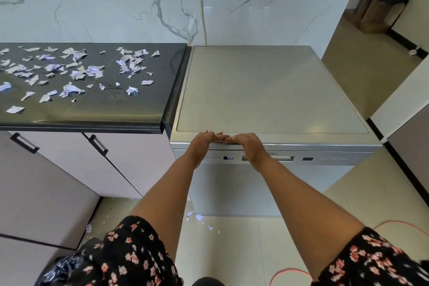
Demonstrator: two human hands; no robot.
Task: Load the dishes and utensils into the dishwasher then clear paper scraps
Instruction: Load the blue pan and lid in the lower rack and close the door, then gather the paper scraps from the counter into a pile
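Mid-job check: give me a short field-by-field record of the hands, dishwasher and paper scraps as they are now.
left hand: fingers flat on the dishwasher top front edge
right hand: same edge, fingertips meeting the left's
door: shut
display: lit, reads P2
counter: paper scraps scattered, uncleared
floor scraps: a few at the dishwasher's base
dishes: none in view

The dark countertop [92, 114], off to the left of the left hand [204, 144], is strewn with torn paper scraps [76, 74], while stray scraps [197, 217] and an orange cable [287, 270] lie on the tiled floor [232, 251] below that hand.
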